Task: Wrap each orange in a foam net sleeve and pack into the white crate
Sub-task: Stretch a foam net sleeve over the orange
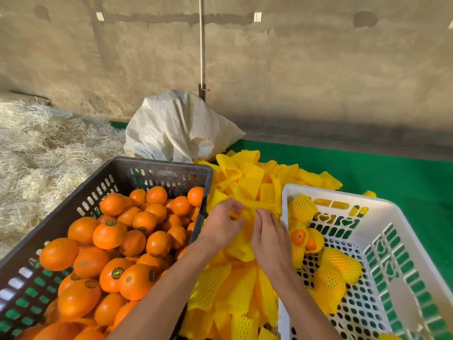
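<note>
Right now both hands meet over the pile of yellow foam net sleeves [235, 285] that lies between the two crates. The left hand [221, 225] has its fingers curled and pinching a fold of one yellow sleeve [245, 231], and the right hand [269, 238] curls its fingers onto the same sleeve from the other side, so each grip is nearly closed on the foam. Whether an orange sits inside that sleeve cannot be told; the fingers and bunched foam cover it.

The black crate [157, 168] at the left holds the loose oranges [110, 246], heaped close to its rim, several with round stickers. Its near end runs out of the picture at the bottom left. The white crate [343, 195] at the right holds a few wrapped oranges [338, 266] gathered along its left wall and near its far left corner, two with orange skin peeking from the net. Its near right part is cut off by the picture's edge.

The left forearm crosses the black crate's right corner, and the right forearm lies over the white crate's left wall, hiding part of it. Behind the sleeve pile a white woven sack [176, 126] slumps against the grey wall, on a green floor covering [392, 175]. Pale straw [44, 148] spreads at the far left.
</note>
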`<state>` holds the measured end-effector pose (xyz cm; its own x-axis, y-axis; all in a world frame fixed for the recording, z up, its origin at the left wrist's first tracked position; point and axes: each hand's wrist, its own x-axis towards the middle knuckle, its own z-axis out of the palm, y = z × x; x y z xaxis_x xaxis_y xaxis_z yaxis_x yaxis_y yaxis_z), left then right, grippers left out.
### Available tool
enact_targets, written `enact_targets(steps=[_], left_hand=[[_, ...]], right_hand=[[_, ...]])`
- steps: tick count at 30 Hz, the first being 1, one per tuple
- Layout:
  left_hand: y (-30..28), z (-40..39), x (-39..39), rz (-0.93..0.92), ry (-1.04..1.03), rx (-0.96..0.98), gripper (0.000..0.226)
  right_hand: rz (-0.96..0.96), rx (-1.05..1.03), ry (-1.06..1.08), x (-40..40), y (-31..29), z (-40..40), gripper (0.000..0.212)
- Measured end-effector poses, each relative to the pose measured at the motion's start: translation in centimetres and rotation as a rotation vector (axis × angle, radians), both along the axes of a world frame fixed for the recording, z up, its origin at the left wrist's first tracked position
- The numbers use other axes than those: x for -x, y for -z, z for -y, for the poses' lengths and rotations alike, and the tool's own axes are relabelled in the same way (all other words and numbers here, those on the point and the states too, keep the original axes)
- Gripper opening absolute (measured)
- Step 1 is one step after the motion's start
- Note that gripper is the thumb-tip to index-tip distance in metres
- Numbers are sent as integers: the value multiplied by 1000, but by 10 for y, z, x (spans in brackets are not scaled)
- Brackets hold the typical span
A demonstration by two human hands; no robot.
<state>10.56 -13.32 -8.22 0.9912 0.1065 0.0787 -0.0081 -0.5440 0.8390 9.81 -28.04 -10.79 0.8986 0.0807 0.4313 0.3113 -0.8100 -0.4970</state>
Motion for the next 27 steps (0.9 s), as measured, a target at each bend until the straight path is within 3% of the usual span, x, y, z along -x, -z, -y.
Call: enact_targets(steps=[3, 7, 9, 12, 14, 19, 22, 24, 27], left_hand=[[-4, -5, -4, 157, -185, 305, 22], [-4, -8, -7, 160, -239, 494, 23], [-3, -6, -8, 137, -235, 501, 21], [2, -5, -8, 167, -223, 326, 21], [2, -2, -6, 171, -214, 315, 23], [-9, 5, -1, -17, -39, 477, 47], [-10, 11, 4, -131, 159, 416, 70], [-6, 12, 2, -141, 211, 439, 57], [-8, 11, 1, -146, 122, 627, 36]], right_hand=[[149, -391, -43, 5, -9, 2, 39], [272, -455, -142, 6, -11, 6, 28], [214, -439, -147, 7, -10, 4, 32], [128, -439, -156, 10, -11, 4, 45], [86, -438, -177, 11, -12, 6, 50], [86, -462, -185, 4, -7, 4, 32], [43, -573, -200, 1, -6, 6, 27], [20, -635, -184, 0, -6, 6, 24], [33, -651, -181, -4, -4, 7, 11]])
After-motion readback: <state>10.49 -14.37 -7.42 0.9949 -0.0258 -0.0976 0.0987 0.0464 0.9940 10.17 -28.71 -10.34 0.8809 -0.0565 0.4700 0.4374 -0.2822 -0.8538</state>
